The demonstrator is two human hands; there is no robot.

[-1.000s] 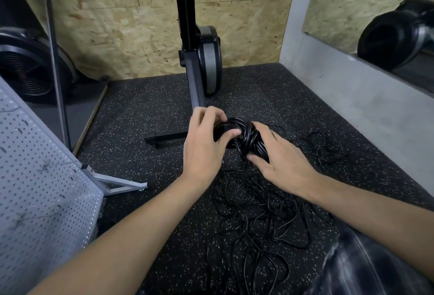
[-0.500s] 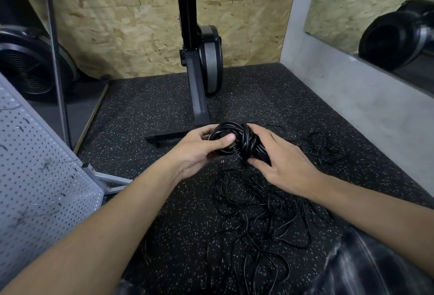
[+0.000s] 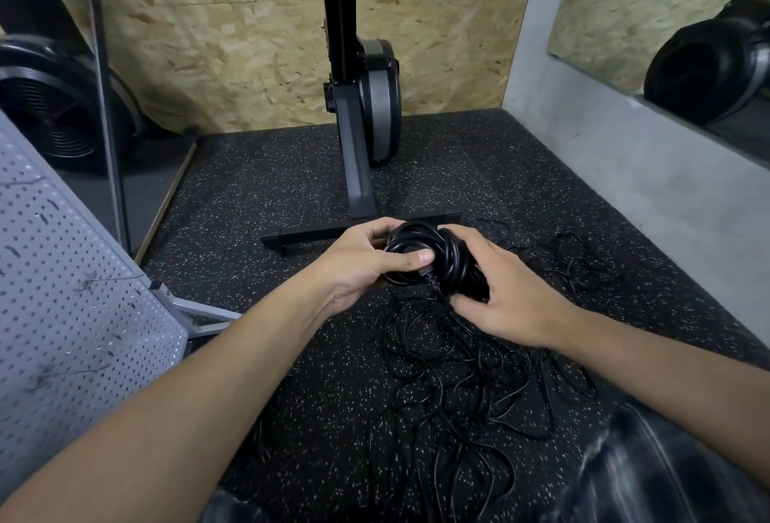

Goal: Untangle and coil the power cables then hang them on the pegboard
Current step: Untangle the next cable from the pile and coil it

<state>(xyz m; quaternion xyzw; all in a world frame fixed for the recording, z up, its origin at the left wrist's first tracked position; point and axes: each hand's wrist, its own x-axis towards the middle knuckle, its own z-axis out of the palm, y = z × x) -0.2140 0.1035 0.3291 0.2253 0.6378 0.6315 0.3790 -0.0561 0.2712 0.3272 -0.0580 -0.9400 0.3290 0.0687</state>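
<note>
Hands, left hand [image 3: 358, 268] and right hand [image 3: 506, 297], grip one coiled cable [image 3: 433, 260] at centre frame. Loose cables [image 3: 471, 376] below remain tangled. Pegboard [image 3: 62, 293], far left, looks bare.

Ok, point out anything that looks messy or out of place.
Black cables sprawl in a knotted tangle across the floor, trailing from the wound coil held above them. Nothing else looks damaged or spilled.

Single view. 1 wide-angle camera, worn on the head, looks forward and down at the black speckled rubber floor [image 3: 266, 206]. The left hand [image 3: 362, 268] and right hand [image 3: 512, 306] sit close at mid-frame, with the pale chipboard wall [image 3: 250, 43] ahead.
</note>
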